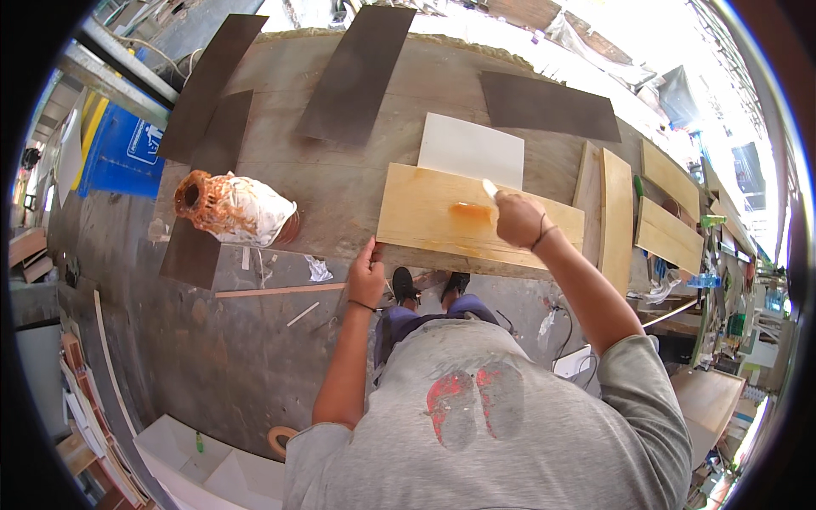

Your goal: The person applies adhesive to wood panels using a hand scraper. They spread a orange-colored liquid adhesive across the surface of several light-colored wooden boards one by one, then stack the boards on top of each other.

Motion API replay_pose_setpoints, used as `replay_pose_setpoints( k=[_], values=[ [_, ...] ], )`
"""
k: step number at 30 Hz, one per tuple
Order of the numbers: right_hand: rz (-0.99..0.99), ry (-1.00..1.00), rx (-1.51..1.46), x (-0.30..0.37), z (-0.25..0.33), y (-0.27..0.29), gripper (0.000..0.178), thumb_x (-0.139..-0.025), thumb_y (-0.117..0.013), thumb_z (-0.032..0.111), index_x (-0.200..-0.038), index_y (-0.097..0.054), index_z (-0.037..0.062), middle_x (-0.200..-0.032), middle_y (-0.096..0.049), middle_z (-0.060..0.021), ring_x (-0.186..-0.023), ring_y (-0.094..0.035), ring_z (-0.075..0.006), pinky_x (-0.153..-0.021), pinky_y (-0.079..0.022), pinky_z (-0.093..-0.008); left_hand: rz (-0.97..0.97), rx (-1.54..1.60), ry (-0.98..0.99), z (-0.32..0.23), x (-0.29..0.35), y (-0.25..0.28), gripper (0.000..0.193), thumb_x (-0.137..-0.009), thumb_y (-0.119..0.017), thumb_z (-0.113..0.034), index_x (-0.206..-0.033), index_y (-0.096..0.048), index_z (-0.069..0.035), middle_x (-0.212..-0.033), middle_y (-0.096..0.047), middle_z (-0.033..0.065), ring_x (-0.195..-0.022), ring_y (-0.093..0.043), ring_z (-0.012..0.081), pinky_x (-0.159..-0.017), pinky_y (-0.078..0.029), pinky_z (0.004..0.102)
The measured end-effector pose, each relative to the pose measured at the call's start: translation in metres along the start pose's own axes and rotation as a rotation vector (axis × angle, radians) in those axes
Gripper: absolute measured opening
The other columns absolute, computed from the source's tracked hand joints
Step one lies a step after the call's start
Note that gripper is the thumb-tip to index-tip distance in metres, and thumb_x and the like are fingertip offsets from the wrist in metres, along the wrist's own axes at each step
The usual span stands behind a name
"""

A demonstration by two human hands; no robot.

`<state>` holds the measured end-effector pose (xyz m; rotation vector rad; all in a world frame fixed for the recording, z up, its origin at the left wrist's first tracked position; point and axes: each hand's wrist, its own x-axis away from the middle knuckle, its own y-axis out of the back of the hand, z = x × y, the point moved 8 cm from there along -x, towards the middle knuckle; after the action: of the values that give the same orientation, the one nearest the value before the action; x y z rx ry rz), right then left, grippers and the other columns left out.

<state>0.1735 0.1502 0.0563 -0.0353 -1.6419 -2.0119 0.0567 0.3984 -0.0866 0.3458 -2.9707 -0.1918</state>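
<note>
A pale wooden board lies along the near edge of the workbench, with an amber, glue-like smear across its middle. My left hand grips the board's near left corner, fingers closed. Above the board, my right hand is closed around a small tool with a white end; its working part is hidden by the hand. Tucked against the board's far side is a white panel. To the left, a container caked in white and reddish-brown residue lies with its opening facing left.
Dark brown sheets lie on the workbench at the left and back, with another dark sheet at the far right. Several pale boards stand to the right. A blue bin is at the left; wood strips litter the floor.
</note>
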Motion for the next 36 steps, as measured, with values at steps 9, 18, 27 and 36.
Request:
replay_pose_setpoints(
  k=[9, 18, 27, 36],
  values=[
    [0.022, 0.301, 0.215, -0.03, 0.117, -0.043, 0.018, -0.075, -0.054, 0.016, -0.082, -0.064, 0.0028, -0.083, -0.065, -0.013, -0.074, -0.064, -0.0258, -0.062, -0.051, -0.0354, 0.124, 0.033, 0.033, -0.008, 0.003, -0.004, 0.058, -0.075, -0.04, 0.006, -0.133, -0.042, 0.002, -0.114, -0.06, 0.0092, -0.093, -0.055, 0.0148, -0.086, -0.044, 0.0271],
    [0.125, 0.483, 0.249, 0.062, -0.048, -0.007, 0.045, -0.061, -0.054, -0.005, -0.103, -0.06, 0.0095, -0.111, -0.061, -0.0065, -0.111, -0.053, -0.0288, -0.095, -0.039, -0.0414, 0.131, 0.074, -0.041, -0.011, 0.003, -0.001, 0.063, -0.072, -0.039, 0.009, -0.133, -0.044, -0.003, -0.113, -0.06, 0.0103, -0.093, -0.056, 0.0164, -0.086, -0.044, 0.0281],
    [0.107, 0.243, 0.273, 0.046, 0.037, -0.063, 0.015, -0.069, -0.057, 0.014, -0.072, -0.063, 0.0002, -0.068, -0.063, -0.0162, -0.065, -0.064, -0.0305, -0.06, -0.052, -0.0374, 0.123, 0.034, -0.079, -0.014, 0.004, -0.002, 0.061, -0.073, -0.039, 0.008, -0.133, -0.043, 0.0, -0.115, -0.06, 0.012, -0.096, -0.057, 0.017, -0.088, -0.044, 0.0289],
    [0.085, 0.107, -0.106, 0.051, 0.039, 0.006, 0.017, -0.073, -0.051, 0.007, -0.087, -0.056, -0.0016, -0.077, -0.062, -0.0164, -0.075, -0.061, -0.0366, -0.069, -0.048, -0.0457, 0.152, 0.086, -0.048, -0.002, 0.004, 0.0, 0.058, -0.076, -0.038, 0.008, -0.133, -0.041, 0.002, -0.119, -0.058, 0.0131, -0.101, -0.056, 0.0176, -0.09, -0.043, 0.029]
  ],
)
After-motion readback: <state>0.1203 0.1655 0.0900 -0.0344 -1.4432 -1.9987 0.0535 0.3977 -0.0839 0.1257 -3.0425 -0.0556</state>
